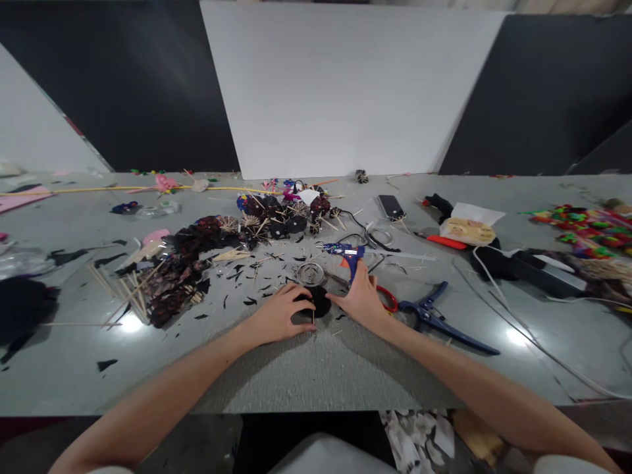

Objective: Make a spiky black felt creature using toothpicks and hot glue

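Over the middle of the table, my left hand (284, 313) is closed at the edge of a small black round piece (320, 303). A short thin wooden stick (313, 316) shows between its thumb and fingertips. My right hand (364, 299) has its fingers curled at the handle of a blue glue gun (351, 258), whose nozzle points left. The thumb of that hand stretches out to the right edge of the black piece. Part of the black piece is hidden under my left fingers.
Blue-handled cutters (437, 319) and red-handled scissors (388, 298) lie right of my hands. A metal ring (309, 273) is just beyond them. Black ruffled fabric (182, 263), wooden sticks (133, 293) and scraps spread leftward. A phone (391, 207) and white cable (503, 299) are farther right.
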Motion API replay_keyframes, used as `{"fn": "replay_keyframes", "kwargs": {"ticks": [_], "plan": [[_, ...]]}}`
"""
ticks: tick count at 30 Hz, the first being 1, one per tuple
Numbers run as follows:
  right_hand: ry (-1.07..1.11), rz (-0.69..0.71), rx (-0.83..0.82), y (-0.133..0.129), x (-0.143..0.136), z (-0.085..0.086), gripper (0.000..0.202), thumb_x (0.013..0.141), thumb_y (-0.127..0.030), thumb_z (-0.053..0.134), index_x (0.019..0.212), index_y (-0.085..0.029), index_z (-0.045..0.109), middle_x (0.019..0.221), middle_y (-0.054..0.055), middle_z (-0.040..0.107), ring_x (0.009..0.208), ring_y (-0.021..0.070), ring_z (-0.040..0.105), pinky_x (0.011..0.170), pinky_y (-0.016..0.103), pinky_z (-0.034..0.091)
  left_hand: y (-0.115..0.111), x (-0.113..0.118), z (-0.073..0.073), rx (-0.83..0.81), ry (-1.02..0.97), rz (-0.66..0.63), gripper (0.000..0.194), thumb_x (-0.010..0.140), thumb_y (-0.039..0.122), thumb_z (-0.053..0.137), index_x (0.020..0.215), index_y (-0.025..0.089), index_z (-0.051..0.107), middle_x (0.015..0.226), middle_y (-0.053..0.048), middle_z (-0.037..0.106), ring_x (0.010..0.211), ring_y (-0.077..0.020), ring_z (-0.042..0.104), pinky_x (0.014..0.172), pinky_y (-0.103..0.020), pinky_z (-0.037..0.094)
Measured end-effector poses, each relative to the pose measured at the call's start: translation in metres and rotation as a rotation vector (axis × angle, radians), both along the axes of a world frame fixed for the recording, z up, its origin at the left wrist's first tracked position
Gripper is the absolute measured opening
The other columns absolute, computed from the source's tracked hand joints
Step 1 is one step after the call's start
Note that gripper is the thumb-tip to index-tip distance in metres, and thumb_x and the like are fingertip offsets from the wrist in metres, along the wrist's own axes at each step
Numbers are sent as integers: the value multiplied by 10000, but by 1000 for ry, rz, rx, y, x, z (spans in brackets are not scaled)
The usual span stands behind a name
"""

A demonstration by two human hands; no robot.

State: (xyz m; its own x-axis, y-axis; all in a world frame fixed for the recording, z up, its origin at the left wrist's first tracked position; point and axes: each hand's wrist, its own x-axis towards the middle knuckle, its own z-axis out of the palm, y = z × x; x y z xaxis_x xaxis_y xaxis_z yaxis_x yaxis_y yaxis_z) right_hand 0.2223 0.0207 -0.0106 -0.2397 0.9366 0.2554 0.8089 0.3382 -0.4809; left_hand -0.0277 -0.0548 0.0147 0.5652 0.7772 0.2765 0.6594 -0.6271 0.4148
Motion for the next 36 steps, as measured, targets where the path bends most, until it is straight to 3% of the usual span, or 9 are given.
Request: {"fn": "replay_keyframes", "kwargs": {"ticks": [7,36], "plan": [[-27,5,-4,1,0,-1,1214,771,-650,754,1589,-103,43,1533,319,386,1413,478,433,1150,616,275,1,0,1,2,14,-4,340,911,484,737,1178,274,740,1288,-78,630,1242,-285,547,1100,-483,475],[-19,13,23,1,1,-4,1206,755,-616,782,1590,-110,73,1484,294,443,1366,468,473,1126,617,305,0,0,1,-15,-21,30,307,902,492,745,1123,283,785,1272,-73,649,1219,-276,571,1075,-453,499]]}}
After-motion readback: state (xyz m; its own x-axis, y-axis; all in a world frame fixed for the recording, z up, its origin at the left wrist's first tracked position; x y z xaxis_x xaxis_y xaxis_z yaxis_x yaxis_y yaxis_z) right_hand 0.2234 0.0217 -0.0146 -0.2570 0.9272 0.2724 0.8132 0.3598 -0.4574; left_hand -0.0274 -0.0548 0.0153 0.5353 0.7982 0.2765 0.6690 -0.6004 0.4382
